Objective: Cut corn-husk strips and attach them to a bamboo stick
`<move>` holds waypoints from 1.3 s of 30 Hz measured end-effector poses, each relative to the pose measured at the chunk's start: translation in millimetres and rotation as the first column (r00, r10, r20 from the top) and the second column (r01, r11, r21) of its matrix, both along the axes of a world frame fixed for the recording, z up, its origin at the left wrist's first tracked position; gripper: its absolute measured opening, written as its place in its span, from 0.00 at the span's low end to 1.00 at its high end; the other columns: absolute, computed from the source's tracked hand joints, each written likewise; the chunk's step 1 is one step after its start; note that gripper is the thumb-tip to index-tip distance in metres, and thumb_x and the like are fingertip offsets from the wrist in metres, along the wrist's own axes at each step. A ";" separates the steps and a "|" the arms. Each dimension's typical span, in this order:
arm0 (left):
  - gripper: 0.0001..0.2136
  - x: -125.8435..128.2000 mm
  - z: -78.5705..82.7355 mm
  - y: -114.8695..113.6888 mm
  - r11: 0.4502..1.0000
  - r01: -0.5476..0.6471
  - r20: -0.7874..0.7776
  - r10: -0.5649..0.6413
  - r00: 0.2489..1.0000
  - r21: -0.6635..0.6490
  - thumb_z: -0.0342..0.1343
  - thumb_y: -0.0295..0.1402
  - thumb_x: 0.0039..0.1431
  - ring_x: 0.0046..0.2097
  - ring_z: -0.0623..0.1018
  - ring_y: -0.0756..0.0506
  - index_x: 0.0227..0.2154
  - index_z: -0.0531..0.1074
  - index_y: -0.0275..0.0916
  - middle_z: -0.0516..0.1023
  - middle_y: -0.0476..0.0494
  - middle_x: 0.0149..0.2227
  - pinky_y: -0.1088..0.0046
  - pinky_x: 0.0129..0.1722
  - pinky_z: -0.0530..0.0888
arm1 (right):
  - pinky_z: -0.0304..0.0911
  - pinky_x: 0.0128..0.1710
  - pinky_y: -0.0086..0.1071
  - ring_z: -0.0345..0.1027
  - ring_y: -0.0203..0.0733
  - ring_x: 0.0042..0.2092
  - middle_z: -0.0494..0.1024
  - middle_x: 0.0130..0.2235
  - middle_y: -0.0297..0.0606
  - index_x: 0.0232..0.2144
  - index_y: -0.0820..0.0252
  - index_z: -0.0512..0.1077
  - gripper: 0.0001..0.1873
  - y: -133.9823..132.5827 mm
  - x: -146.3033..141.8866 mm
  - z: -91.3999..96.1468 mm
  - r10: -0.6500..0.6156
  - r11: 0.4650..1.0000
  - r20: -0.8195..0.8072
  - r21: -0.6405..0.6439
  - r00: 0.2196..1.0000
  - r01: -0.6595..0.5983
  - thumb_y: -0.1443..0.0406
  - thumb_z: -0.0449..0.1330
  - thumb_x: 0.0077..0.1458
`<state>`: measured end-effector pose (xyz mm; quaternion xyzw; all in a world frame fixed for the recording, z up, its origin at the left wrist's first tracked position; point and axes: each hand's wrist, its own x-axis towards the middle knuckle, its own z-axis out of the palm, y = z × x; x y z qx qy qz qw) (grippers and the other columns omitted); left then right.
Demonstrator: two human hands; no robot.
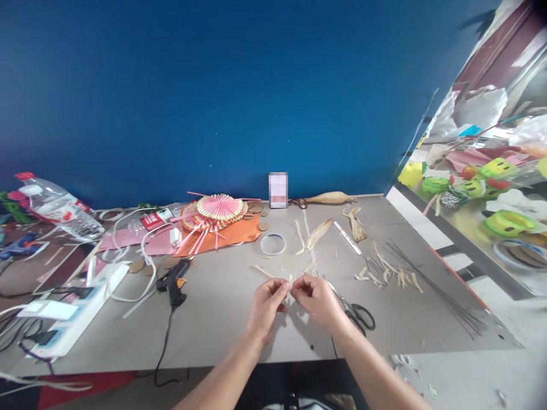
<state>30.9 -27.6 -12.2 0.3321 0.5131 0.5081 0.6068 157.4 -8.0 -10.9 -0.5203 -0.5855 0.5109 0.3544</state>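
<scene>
My left hand [268,307] and my right hand [318,300] meet above the front middle of the table. Between their pinched fingertips is a small pale strip [291,279], which looks like a piece of dried husk; the fingers hide most of it. Black-handled scissors [362,318] lie just right of my right hand, partly behind it. Beyond the hands are a dried husk [319,233], a white marker [347,238] and a clear ring-shaped roll [272,244]. Torn husk scraps [401,278] are scattered to the right.
A black glue gun [173,285] with its cord lies left of my hands. Farther left are a white power strip [81,322], tangled cables and a plastic bottle [60,205]. Pink paper fans [220,208] rest at the back. Thin wires [444,293] stretch along the right side.
</scene>
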 end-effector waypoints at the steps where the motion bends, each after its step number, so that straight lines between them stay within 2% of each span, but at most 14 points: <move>1: 0.12 -0.2 0.4 0.4 1.000 0.016 -0.001 -0.016 1.000 0.004 0.58 0.40 0.42 0.25 0.64 0.53 0.22 0.69 0.35 0.64 0.51 0.22 0.81 0.20 0.64 | 0.49 0.19 0.25 0.53 0.30 0.20 0.63 0.18 0.30 0.20 0.61 0.66 0.10 -0.8 0.7 0.5 0.002 1.000 0.027 0.008 1.000 -0.003 0.59 0.55 0.44; 8: 0.12 2.4 0.2 -1.8 0.999 0.037 0.000 -0.037 0.999 -0.007 0.57 0.40 0.42 0.26 0.64 0.53 0.22 0.69 0.35 0.63 0.50 0.22 0.82 0.19 0.64 | 0.51 0.20 0.26 0.55 0.32 0.20 0.67 0.19 0.32 0.21 0.60 0.66 0.11 -3.0 1.4 2.5 0.016 0.997 0.131 0.072 0.991 -0.025 0.59 0.54 0.46; 12: 0.12 0.5 3.6 -0.1 0.999 0.007 0.043 -0.005 0.999 -0.050 0.59 0.40 0.40 0.25 0.64 0.54 0.20 0.69 0.35 0.62 0.52 0.21 0.83 0.19 0.63 | 0.55 0.26 0.28 0.61 0.36 0.26 0.70 0.25 0.34 0.28 0.59 0.68 0.09 -4.4 15.0 7.4 -0.027 0.987 0.256 0.160 0.966 -0.014 0.61 0.52 0.47; 14: 0.12 -2.8 4.2 1.7 0.994 -0.035 0.088 0.044 0.995 -0.099 0.60 0.40 0.39 0.24 0.64 0.55 0.20 0.68 0.35 0.62 0.53 0.21 0.84 0.19 0.63 | 0.55 0.30 0.29 0.62 0.37 0.29 0.70 0.27 0.35 0.30 0.58 0.67 0.08 -8.0 32.9 8.7 -0.092 0.969 0.389 0.247 0.916 -0.008 0.62 0.51 0.48; 16: 0.12 -6.8 2.7 3.4 0.987 -0.073 0.145 0.094 0.985 -0.143 0.60 0.39 0.38 0.24 0.64 0.56 0.21 0.68 0.36 0.63 0.53 0.22 0.84 0.19 0.63 | 0.54 0.30 0.30 0.61 0.38 0.30 0.69 0.28 0.35 0.27 0.57 0.66 0.07 -13.7 56.2 7.2 -0.157 0.957 0.579 0.288 0.800 -0.020 0.62 0.49 0.49; 19: 0.12 -11.2 -2.9 5.4 0.981 -0.090 0.227 0.129 0.965 -0.173 0.61 0.39 0.39 0.24 0.65 0.56 0.22 0.68 0.36 0.64 0.54 0.22 0.85 0.18 0.62 | 0.52 0.29 0.30 0.61 0.40 0.31 0.69 0.26 0.35 0.24 0.57 0.65 0.07 -25.3 89.2 0.2 -0.159 0.966 0.769 0.250 0.619 -0.062 0.62 0.50 0.47; 21: 0.11 -11.5 -6.6 6.3 0.980 -0.086 0.263 0.132 0.956 -0.180 0.61 0.38 0.39 0.24 0.65 0.57 0.23 0.68 0.36 0.64 0.53 0.22 0.85 0.19 0.62 | 0.51 0.30 0.30 0.61 0.41 0.31 0.69 0.25 0.36 0.23 0.58 0.64 0.07 -33.3 102.9 -5.6 -0.121 0.975 0.823 0.204 0.555 -0.090 0.61 0.51 0.46; 24: 0.11 -8.8 -9.2 7.0 0.978 -0.087 0.287 0.140 0.948 -0.188 0.61 0.38 0.40 0.25 0.66 0.57 0.24 0.69 0.36 0.65 0.53 0.23 0.85 0.19 0.62 | 0.52 0.31 0.31 0.62 0.42 0.33 0.70 0.27 0.37 0.25 0.57 0.64 0.06 -41.8 109.3 -12.9 -0.107 0.977 0.847 0.186 0.520 -0.101 0.61 0.52 0.46; 29: 0.11 -4.9 -8.2 6.1 0.975 -0.102 0.310 0.161 0.937 -0.199 0.61 0.37 0.40 0.25 0.66 0.57 0.24 0.69 0.35 0.66 0.52 0.25 0.86 0.18 0.62 | 0.51 0.28 0.30 0.64 0.43 0.32 0.70 0.26 0.37 0.26 0.57 0.62 0.05 -44.8 106.4 -19.8 -0.131 0.984 0.882 0.171 0.453 -0.048 0.62 0.52 0.46; 35: 0.11 -7.2 -6.9 3.5 0.972 -0.126 0.311 0.184 0.932 -0.198 0.61 0.36 0.40 0.25 0.66 0.57 0.24 0.69 0.35 0.67 0.51 0.26 0.86 0.18 0.62 | 0.46 0.22 0.29 0.66 0.43 0.28 0.72 0.25 0.39 0.23 0.57 0.63 0.06 -41.7 108.3 -15.1 -0.043 0.998 0.926 0.060 0.375 -0.032 0.61 0.51 0.46; 37: 0.11 -7.7 -7.1 2.7 0.969 -0.138 0.308 0.198 0.931 -0.207 0.61 0.36 0.40 0.25 0.66 0.57 0.24 0.69 0.35 0.66 0.51 0.26 0.86 0.18 0.62 | 0.45 0.22 0.29 0.65 0.43 0.27 0.72 0.24 0.39 0.22 0.57 0.64 0.07 -40.4 108.4 -10.3 -0.022 1.000 0.929 0.027 0.368 -0.008 0.61 0.52 0.45; 39: 0.11 -7.7 -7.2 2.2 0.966 -0.147 0.313 0.210 0.926 -0.213 0.61 0.36 0.40 0.25 0.66 0.57 0.24 0.69 0.35 0.66 0.51 0.26 0.86 0.18 0.63 | 0.46 0.22 0.28 0.64 0.42 0.26 0.71 0.22 0.38 0.21 0.57 0.65 0.06 -39.9 107.5 -6.3 -0.013 0.999 0.909 -0.001 0.418 0.032 0.61 0.52 0.44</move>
